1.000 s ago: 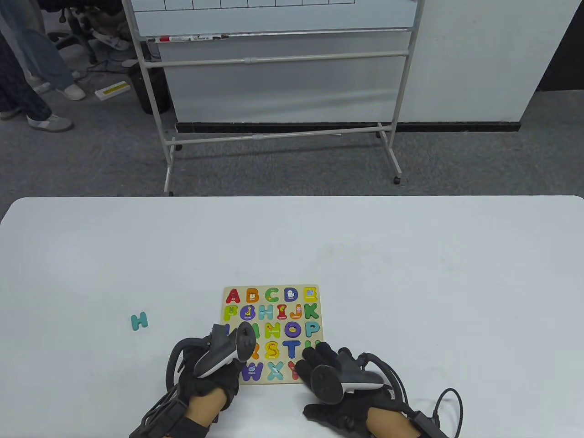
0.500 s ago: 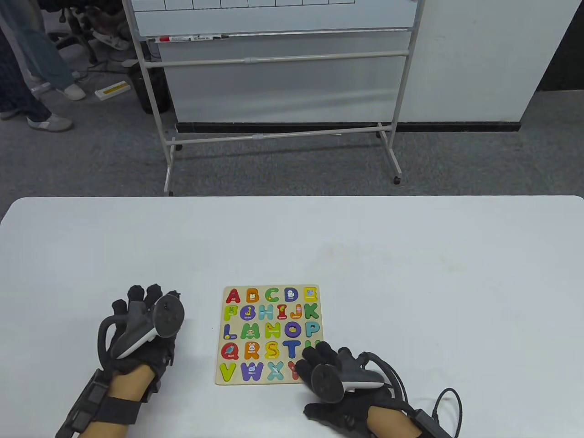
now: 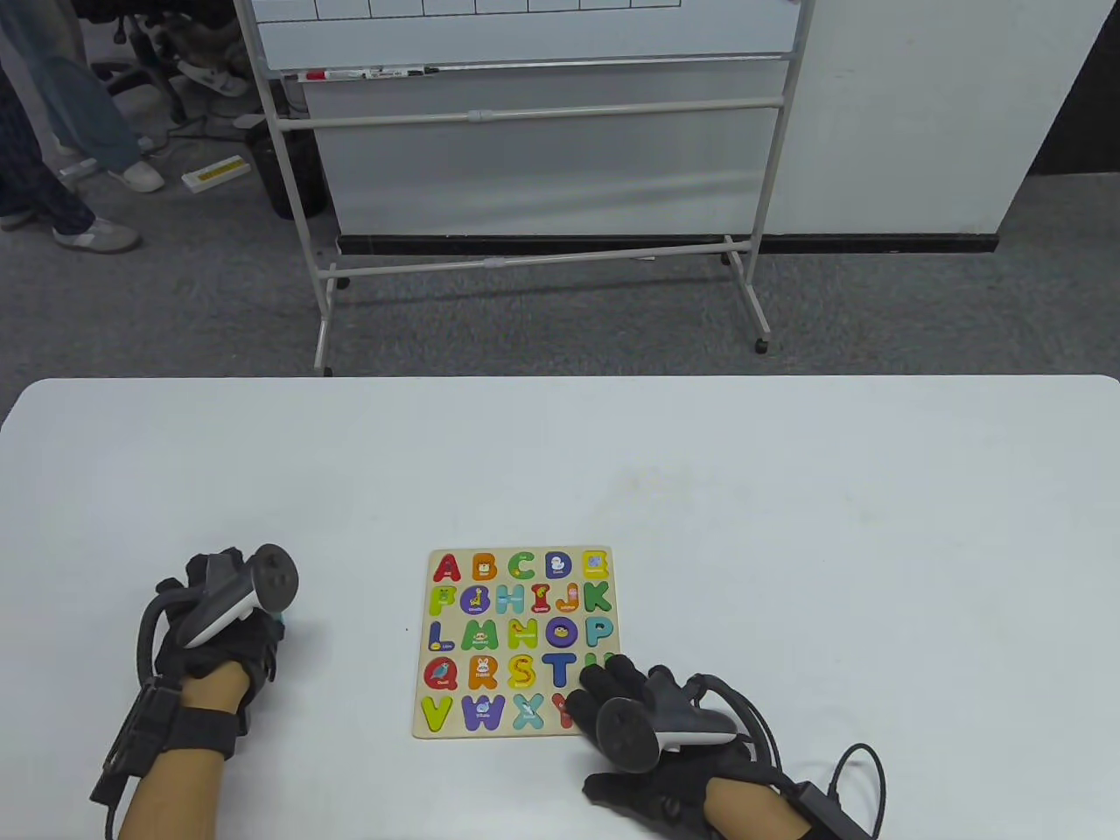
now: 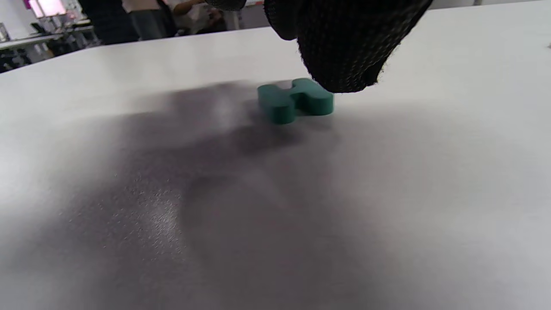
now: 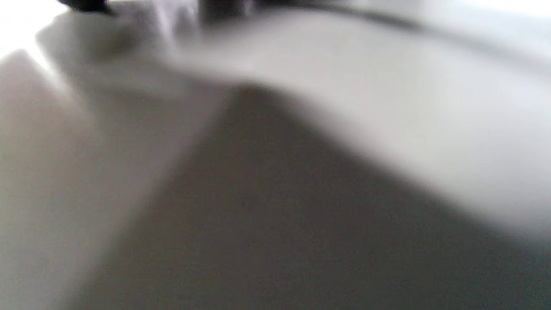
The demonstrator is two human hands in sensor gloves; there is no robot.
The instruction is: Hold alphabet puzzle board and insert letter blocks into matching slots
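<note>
My right hand (image 3: pixel 652 713) presses flat on the board's (image 3: pixel 516 643) near corner, my left hand (image 3: pixel 223 626) hovers over the teal H (image 4: pixel 296 100) lying left of it, grip unclear: pinch its sides squarely.

- Left hand (image 3: pixel 223 626): at the 8 o'clock area of the table view, back of the hand upward, forearm entering from the bottom edge.
- Left fingertips (image 4: pixel 344 51): pointed downward in the left wrist view.
- Right hand (image 3: pixel 652 731): at 5 o'clock, palm down, fingers extended toward 11 o'clock.
</note>
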